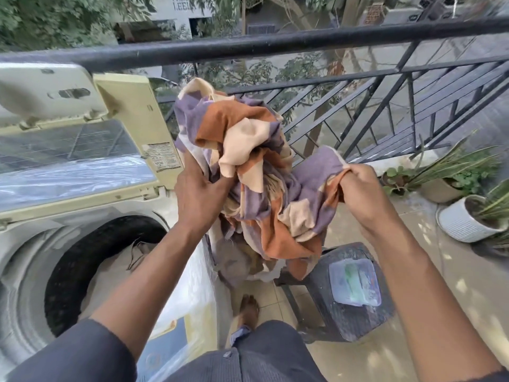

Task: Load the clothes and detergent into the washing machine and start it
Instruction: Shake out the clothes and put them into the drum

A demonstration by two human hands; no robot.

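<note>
Nearest, a dark stool (355, 321) carries a clear lidded plastic container (355, 282), below the right forearm. The right hand (363, 191) pinches a purple-and-orange corner of the patchwork cloth (259, 172), fingers curled round the fabric. The left hand (198, 191) grasps the same cloth at its left side, thumb pressing into the folds. The cloth hangs bunched between both hands, held up in the air to the right of the washing machine (24, 257) and above the stool. The drum opening (91, 266) lies left of the left forearm, with beige fabric already inside. The lid (82, 150) stands raised. Beyond, a black railing (275, 42); potted plants (468, 213) at right.
</note>
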